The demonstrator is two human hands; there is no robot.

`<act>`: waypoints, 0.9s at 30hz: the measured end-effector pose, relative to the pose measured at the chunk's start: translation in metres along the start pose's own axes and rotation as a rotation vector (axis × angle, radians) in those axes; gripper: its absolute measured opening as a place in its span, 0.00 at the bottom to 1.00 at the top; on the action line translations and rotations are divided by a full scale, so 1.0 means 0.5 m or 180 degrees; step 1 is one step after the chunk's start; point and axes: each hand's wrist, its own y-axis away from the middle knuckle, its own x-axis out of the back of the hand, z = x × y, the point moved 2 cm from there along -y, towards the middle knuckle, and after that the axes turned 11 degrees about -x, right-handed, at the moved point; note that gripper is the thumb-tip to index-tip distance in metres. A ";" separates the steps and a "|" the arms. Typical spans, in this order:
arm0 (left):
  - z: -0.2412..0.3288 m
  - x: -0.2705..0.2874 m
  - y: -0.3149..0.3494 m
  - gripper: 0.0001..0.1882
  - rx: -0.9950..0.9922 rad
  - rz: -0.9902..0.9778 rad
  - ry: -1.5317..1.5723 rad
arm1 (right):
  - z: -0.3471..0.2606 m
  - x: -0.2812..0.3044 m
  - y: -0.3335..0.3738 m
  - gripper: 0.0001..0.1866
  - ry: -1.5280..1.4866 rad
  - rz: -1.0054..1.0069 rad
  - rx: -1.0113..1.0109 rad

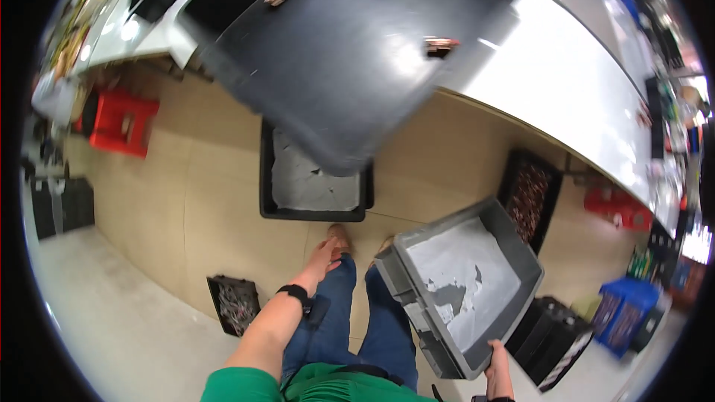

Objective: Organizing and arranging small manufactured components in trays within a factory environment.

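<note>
My right hand (500,366) grips the lower rim of a grey plastic crate (525,264), with its fingers closed over the edge. The crate hangs tilted beside my right leg. A pale sheet (484,275) with ragged torn patches lines its bottom. My left hand (325,259) hangs by my left thigh, fingers loosely extended, holding nothing. Ahead of me, a large dark grey tray or panel (335,52) juts past the table edge, blurred. A few small reddish-copper pieces (441,47) lie on it.
Between my feet and the table, a black tray (313,214) with a grey sheet stands on the floor. A black bin of reddish pieces (530,197) is at right, a small bin of scraps (237,305) at left. Red stools (125,123) and a white table (551,67) stand beyond.
</note>
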 end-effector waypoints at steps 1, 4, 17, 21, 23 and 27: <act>-0.029 0.014 -0.031 0.28 -0.0054 0.0229 0.0253 | -0.008 0.008 -0.005 0.29 0.0055 -0.0009 -0.0028; -0.105 0.059 -0.111 0.28 -0.0286 0.0752 0.0793 | -0.035 -0.004 0.009 0.26 0.0208 0.0120 -0.0178; -0.153 0.053 -0.367 0.43 -0.1023 0.1167 0.2882 | -0.072 0.002 0.020 0.30 0.0618 0.0270 0.0691; -0.166 0.069 -0.393 0.30 -0.0799 0.1358 0.2748 | -0.079 -0.016 0.017 0.31 0.0560 0.0254 0.0901; -0.125 0.033 -0.354 0.24 -0.1290 0.1345 0.2568 | -0.079 -0.024 0.021 0.31 0.0503 0.0374 0.0987; -0.105 0.130 -0.293 0.22 -0.1751 0.1608 0.1823 | -0.077 -0.041 0.030 0.32 0.0635 0.0448 0.1010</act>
